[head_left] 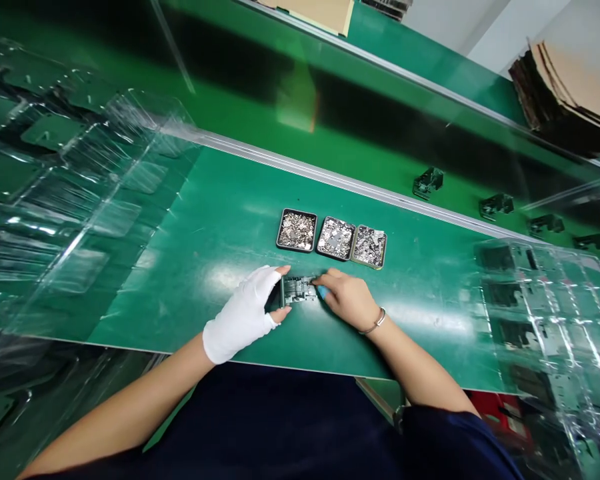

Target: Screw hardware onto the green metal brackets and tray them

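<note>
My left hand (250, 303), in a white glove with bare fingertips, grips a small dark mechanical part (299, 289) from its left side, thumb and fingers on opposite edges. At the part's right end is my right hand (347, 293), its fingers pinched together, with blue on one fingertip. Whatever sits in that pinch is too small to name. Just beyond the hands stand a square tray of small shiny metal pieces (297, 230), a second such tray (336, 238) and a third one (369, 247) touching it.
Clear plastic trays with pockets (75, 193) cover the left of the green table (220, 200). More clear trays (545, 313) hold dark parts at the right. Several similar dark parts (429, 183) stand behind the metal rail (330, 175). Cardboard sheets (565, 100) lie at the upper right.
</note>
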A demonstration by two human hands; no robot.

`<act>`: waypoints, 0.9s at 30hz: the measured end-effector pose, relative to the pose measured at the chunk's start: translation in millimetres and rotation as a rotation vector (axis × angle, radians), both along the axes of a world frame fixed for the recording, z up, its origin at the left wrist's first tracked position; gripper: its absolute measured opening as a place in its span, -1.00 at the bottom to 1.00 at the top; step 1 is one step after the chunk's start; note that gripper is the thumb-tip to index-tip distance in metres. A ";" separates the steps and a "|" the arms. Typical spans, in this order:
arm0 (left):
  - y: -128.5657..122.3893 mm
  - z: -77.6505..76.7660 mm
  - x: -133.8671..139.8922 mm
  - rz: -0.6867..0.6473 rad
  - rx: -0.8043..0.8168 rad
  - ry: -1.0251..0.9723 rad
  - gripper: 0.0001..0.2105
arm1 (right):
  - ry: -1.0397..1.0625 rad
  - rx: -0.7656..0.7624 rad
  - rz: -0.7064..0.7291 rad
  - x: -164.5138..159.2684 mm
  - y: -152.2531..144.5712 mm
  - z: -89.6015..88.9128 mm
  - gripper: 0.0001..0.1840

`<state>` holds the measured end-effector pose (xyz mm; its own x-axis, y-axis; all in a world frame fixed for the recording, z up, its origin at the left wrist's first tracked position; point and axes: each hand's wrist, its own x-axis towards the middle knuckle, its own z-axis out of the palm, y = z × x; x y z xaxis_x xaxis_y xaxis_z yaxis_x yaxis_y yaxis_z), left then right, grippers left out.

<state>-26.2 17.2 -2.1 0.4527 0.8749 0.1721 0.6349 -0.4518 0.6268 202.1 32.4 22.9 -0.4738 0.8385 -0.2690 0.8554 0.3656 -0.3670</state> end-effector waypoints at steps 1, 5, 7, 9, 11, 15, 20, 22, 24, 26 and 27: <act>0.0 0.0 0.0 0.002 0.000 0.000 -0.47 | 0.063 -0.027 0.002 3.0 1.0 -1.2 -0.60; 0.5 0.2 -0.7 -0.008 0.011 -0.002 -0.46 | 0.147 -0.044 0.026 11.9 1.3 -4.9 -0.57; 0.6 0.1 -1.5 -0.013 0.016 -0.001 -0.45 | 0.070 -0.016 0.052 10.5 -1.4 -3.5 -0.59; 0.3 -0.3 -2.4 -0.017 0.015 0.003 -0.44 | -0.034 0.012 0.077 5.5 -5.4 0.0 -0.64; -0.4 -1.3 -3.4 -0.023 0.013 0.007 -0.43 | -0.107 0.024 0.098 -1.1 -9.6 4.1 -0.69; -1.5 -4.1 -5.0 -0.037 0.062 0.007 -0.41 | -0.190 0.045 0.102 -12.8 -15.2 9.0 -0.75; 0.1 -2.6 -4.5 -0.035 0.190 0.013 -0.45 | -0.061 0.044 0.079 -1.4 -7.4 4.1 -0.70; 0.7 -0.8 -3.6 -0.037 0.263 0.006 -0.50 | 0.093 0.047 0.030 12.0 -1.0 0.6 -0.66; 0.5 0.6 -2.6 -0.029 0.327 -0.018 -0.54 | 0.193 0.077 -0.035 24.1 4.4 -2.3 -0.68; -0.3 1.4 -1.9 -0.010 0.365 -0.060 -0.54 | 0.179 0.122 -0.077 31.0 7.4 -4.2 -0.71; -0.9 1.6 -1.7 -0.002 0.375 -0.086 -0.54 | 0.144 0.139 -0.083 32.3 7.9 -4.9 -0.72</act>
